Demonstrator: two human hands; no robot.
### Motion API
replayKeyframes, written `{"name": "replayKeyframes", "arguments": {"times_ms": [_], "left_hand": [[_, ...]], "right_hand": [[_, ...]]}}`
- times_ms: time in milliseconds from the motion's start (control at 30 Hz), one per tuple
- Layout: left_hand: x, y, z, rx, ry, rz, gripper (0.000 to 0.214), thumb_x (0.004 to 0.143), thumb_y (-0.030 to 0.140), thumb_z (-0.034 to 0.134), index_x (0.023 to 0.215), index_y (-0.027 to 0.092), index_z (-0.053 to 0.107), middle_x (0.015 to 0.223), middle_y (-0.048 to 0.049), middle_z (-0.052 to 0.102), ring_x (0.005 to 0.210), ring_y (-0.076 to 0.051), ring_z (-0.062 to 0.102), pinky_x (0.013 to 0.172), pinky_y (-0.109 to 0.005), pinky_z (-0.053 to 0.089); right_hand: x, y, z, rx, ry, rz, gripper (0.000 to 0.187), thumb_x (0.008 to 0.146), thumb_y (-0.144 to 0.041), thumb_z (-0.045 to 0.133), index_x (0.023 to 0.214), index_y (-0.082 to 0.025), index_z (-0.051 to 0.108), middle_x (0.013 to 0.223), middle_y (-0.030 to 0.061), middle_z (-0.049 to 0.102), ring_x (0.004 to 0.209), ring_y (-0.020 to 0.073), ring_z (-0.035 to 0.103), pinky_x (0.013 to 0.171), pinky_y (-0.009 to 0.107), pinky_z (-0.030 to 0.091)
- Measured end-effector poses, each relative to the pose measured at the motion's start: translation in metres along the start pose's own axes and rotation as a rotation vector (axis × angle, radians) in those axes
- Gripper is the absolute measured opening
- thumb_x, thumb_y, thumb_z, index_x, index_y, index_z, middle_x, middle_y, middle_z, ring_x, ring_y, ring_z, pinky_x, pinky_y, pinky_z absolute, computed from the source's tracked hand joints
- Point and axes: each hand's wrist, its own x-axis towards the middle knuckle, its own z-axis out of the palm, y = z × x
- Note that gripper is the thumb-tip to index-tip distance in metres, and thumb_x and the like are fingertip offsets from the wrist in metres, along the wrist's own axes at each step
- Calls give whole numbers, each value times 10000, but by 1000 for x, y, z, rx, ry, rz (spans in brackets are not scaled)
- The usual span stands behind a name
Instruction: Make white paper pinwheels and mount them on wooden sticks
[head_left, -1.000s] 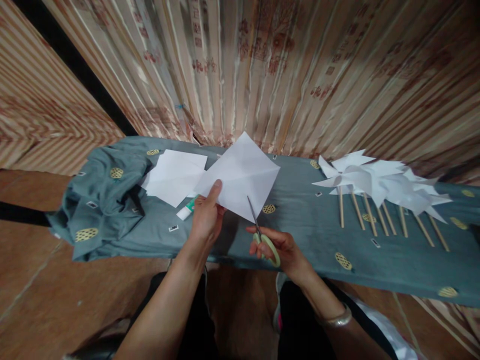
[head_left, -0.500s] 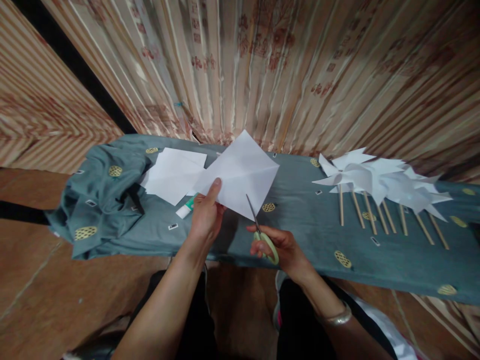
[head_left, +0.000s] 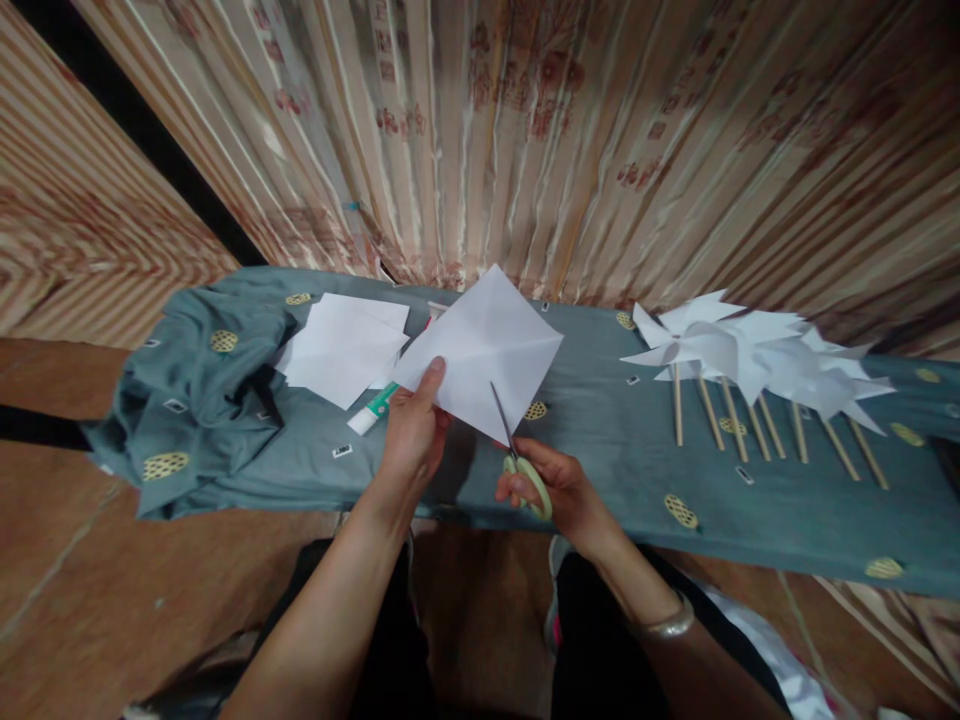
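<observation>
A square sheet of white paper (head_left: 491,340) with crease lines is raised above the bench, turned so a corner points away from me. My left hand (head_left: 417,425) pinches its near left edge, thumb on top. In my right hand (head_left: 551,480) is a pair of scissors (head_left: 534,490) with pale green handles, fingers through the loops. The blades lie at the sheet's near right corner, pointing toward its middle. Behind my left hand a green and white glue tube (head_left: 373,410) lies beside a stack of white paper sheets (head_left: 345,345).
Paper pinwheels (head_left: 757,350) on wooden sticks lie in a row at the right of the bench. A grey-green cloth (head_left: 600,440) with yellow patterns covers it, bunched at the left end. A pleated patterned curtain (head_left: 465,150) hangs along the back.
The paper sheet has shifted slightly right toward the scissors, and the blades sit a little deeper at its corner. The whole view has drifted slightly.
</observation>
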Motion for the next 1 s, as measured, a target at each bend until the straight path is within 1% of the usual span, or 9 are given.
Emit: {"name": "replayKeyframes", "arguments": {"times_ms": [100, 267, 433, 667, 800, 1000], "left_hand": [[0, -1, -1, -1, -13, 2, 187, 723, 219, 740, 884, 140, 689, 940, -71, 757, 975, -230, 697, 858, -312, 568], [0, -5, -1, -7, -42, 2, 238, 704, 235, 759, 899, 113, 696, 919, -90, 759, 962, -251, 700, 847, -326, 573], [-1, -7, 0, 3, -32, -16, 204, 698, 241, 762, 851, 124, 695, 932, -96, 757, 959, -257, 701, 836, -325, 577], [-2, -8, 1, -29, -26, -5, 250, 673, 228, 784, 872, 110, 690, 921, -106, 755, 959, -261, 703, 849, -330, 573], [-2, -10, 1, -31, -37, -4, 266, 670, 223, 786, 890, 111, 688, 915, -100, 756, 962, -258, 703, 858, -330, 570], [-4, -9, 1, 16, -36, -27, 234, 684, 240, 780, 857, 110, 691, 931, -114, 753, 963, -263, 702, 850, -333, 573]], "right_hand": [[0, 0, 0, -12, -6, 2, 570, 668, -577, 746, 1047, -169, 624, 613, 0, 656, 512, 103, 532, 488, 224, 412], [0, -1, -2, -5, -14, -1, 554, 677, -593, 732, 1018, -178, 597, 636, 5, 660, 533, 112, 549, 500, 225, 418], [0, -4, -3, -32, -22, -5, 587, 697, -600, 706, 1088, -176, 599, 639, 5, 655, 541, 117, 547, 506, 227, 415], [0, -5, -2, -49, -15, -15, 568, 698, -601, 703, 1061, -176, 602, 636, 3, 652, 533, 114, 529, 506, 231, 407], [-1, -5, -3, -41, -17, -27, 570, 719, -579, 698, 1107, -175, 591, 668, 10, 664, 548, 114, 531, 523, 234, 412], [-2, -8, -4, -26, -24, -14, 587, 716, -580, 701, 1126, -176, 586, 675, 4, 661, 558, 112, 540, 531, 229, 418]]}}
